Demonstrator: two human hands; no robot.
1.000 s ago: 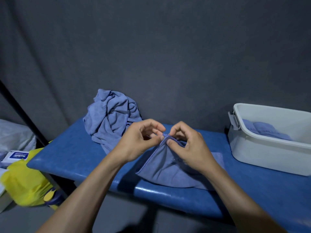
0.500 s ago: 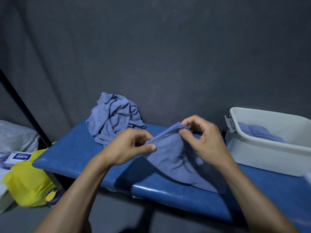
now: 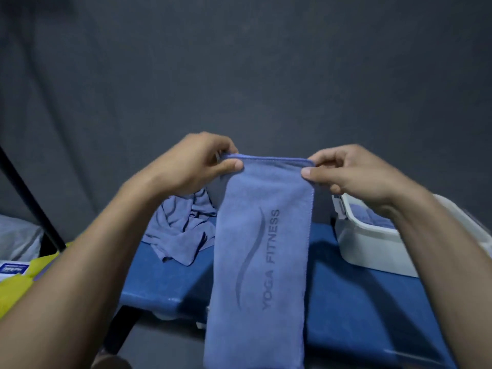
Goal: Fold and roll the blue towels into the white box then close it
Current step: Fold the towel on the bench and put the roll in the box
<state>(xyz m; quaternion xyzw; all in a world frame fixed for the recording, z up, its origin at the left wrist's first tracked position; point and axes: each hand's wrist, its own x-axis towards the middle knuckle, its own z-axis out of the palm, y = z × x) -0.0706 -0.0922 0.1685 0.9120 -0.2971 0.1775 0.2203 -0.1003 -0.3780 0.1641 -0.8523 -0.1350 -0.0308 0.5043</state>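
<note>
A blue towel [image 3: 262, 251] printed "YOGA FITNESS" hangs lengthwise in the air in front of me, above the blue table [image 3: 346, 310]. My left hand [image 3: 194, 166] pinches its top left corner and my right hand [image 3: 348, 174] pinches its top right corner, stretching the top edge flat. Behind it, at the back left of the table, lies a crumpled heap of blue towels [image 3: 181, 227]. The white box [image 3: 372, 249] stands open at the right with folded blue towels [image 3: 367, 217] inside, partly hidden by my right forearm.
A dark grey curtain hangs right behind the table. Left of the table and lower down are a yellow bag [image 3: 21, 283], a small white and blue packet [image 3: 13, 269] and a pale bundle [image 3: 18, 235]. A black pole [image 3: 32, 201] slants past them.
Both hands have lifted the towel off the table and moved apart, so it now hangs open lengthwise instead of lying bunched under my fingers.
</note>
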